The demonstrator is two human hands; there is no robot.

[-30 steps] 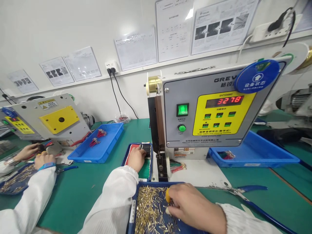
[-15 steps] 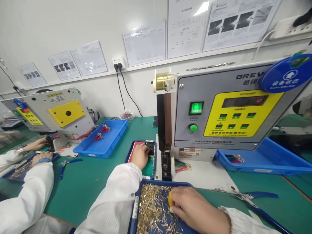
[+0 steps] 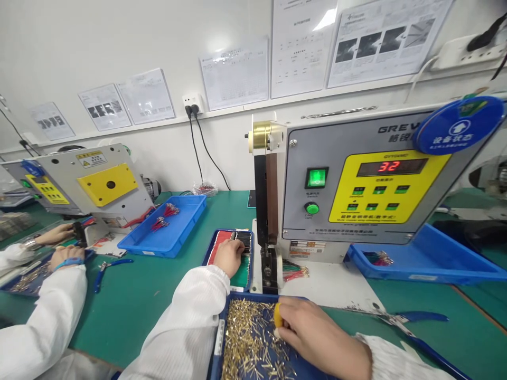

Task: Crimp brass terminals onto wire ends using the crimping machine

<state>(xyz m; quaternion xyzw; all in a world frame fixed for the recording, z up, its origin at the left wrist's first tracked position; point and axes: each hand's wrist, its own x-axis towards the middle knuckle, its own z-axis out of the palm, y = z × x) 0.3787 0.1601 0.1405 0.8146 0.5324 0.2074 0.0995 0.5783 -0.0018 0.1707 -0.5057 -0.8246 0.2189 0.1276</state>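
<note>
My left hand reaches into a small blue tray of red, black and green wires, its fingers curled over the black ones. My right hand rests in a blue tray full of small brass terminals; an orange cot covers one fingertip, and the fingers are pinched down among the terminals, with what they hold hidden. Both trays sit in front of a grey crimping machine with a yellow panel and a red counter.
A bundle of coloured wires lies at the machine's base. Blue-handled cutters lie at right near a big blue tray. At left, a co-worker's hands work at a second machine, beside another blue tray and pliers.
The view has shifted a little to the left and steadied. My left hand stays in the wire tray and my right hand has crept slightly among the terminals. The counter display flickers.
</note>
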